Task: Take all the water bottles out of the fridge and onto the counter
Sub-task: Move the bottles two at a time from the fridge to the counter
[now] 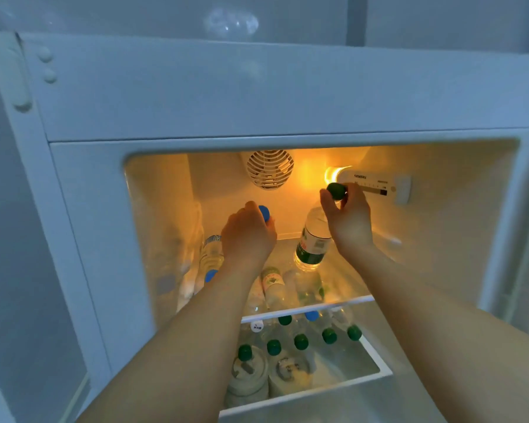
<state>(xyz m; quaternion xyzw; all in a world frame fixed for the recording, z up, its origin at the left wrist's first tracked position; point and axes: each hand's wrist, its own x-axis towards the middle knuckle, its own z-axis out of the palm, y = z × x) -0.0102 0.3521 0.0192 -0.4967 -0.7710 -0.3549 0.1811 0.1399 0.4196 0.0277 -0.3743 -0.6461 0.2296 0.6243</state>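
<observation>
You are reaching both arms into the open fridge [83, 209], lit amber from the lamp [330, 178] at the back. Your right hand [347, 218] is pinching the green cap [336, 191] of a green-labelled bottle [313, 239], which is hanging tilted, its base just above the upper shelf [342, 282]. Your left hand [248, 236] is curling over a blue-capped bottle [264, 213]; its body is hidden behind the hand. Another blue-capped bottle [211, 261] is lying beside your left wrist on that shelf, with several clear bottles [275, 288] lying near the front edge. Below, green-capped bottles [301, 341] are standing upright in the lower bin [382, 369]. A round fan grille [269, 169] is sitting on the back wall.
</observation>
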